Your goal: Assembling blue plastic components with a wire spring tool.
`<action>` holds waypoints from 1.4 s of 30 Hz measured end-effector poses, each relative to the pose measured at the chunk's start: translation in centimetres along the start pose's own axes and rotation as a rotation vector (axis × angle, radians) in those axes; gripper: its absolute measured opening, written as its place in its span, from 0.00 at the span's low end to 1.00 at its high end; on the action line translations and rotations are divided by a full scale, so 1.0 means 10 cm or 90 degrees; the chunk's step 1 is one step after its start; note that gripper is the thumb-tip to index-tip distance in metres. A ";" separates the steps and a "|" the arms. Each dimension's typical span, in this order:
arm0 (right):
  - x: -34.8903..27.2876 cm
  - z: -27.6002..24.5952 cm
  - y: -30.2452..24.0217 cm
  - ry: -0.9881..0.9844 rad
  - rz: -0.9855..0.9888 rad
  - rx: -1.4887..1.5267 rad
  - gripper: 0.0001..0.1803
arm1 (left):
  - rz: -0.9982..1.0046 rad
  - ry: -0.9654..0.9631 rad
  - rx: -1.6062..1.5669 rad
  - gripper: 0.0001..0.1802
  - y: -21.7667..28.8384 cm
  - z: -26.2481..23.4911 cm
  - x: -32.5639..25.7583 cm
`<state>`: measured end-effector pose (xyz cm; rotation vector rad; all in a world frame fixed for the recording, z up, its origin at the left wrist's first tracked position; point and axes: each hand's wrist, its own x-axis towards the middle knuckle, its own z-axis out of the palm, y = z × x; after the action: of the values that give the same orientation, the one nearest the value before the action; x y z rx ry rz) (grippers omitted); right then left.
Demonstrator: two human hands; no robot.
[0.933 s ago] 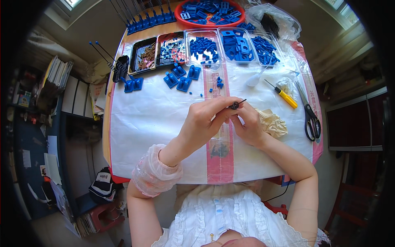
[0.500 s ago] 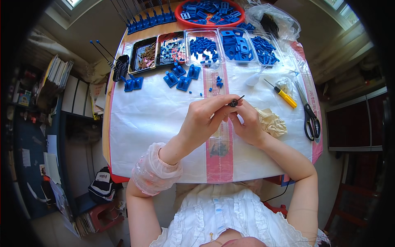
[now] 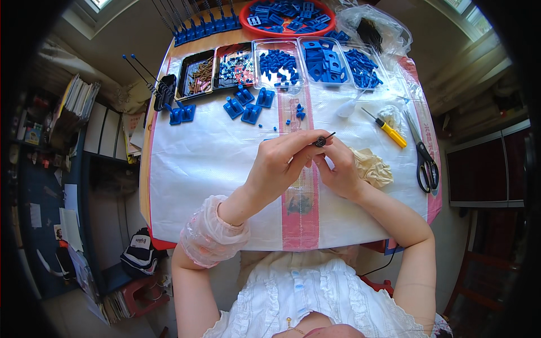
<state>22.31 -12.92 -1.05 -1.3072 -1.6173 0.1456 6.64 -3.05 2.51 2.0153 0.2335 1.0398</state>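
Observation:
Both my hands meet over the middle of the white table sheet (image 3: 214, 169). My left hand (image 3: 279, 163) is closed, thumb and forefinger gripping a small black round-ended part (image 3: 320, 142) with a thin dark rod sticking out to the upper right. My right hand (image 3: 341, 172) is closed against the same part from the other side, its fingertips pinched together just below. What lies under the fingers is hidden. Beyond my hands, blue clip-like assemblies (image 3: 251, 114) stand on the sheet, with a few small blue pegs (image 3: 300, 112) to their right.
Along the far side stand trays of brass-coloured screws (image 3: 201, 78), small metal nuts (image 3: 234, 69), blue pegs (image 3: 279, 63) and blue plates (image 3: 324, 61). Behind is a red basin (image 3: 242, 21). At right lie a yellow screwdriver (image 3: 393, 135), black-handled scissors (image 3: 426, 166) and crumpled cream gloves (image 3: 372, 168).
Very little differs. My hands stay in place, and the black part between my fingers has shifted only slightly.

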 end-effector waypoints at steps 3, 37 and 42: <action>-0.01 0.01 0.02 0.001 -0.006 0.000 0.13 | -0.005 -0.003 -0.003 0.13 0.01 0.00 0.00; -0.01 0.02 0.03 0.012 -0.010 -0.001 0.12 | -0.002 -0.001 -0.014 0.13 0.02 0.00 0.01; -0.01 0.01 0.03 0.010 -0.011 -0.006 0.12 | -0.007 -0.004 -0.015 0.13 0.02 0.00 0.01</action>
<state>22.40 -12.82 -1.36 -1.2981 -1.6173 0.1175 6.63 -3.11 2.72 1.9946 0.2281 1.0246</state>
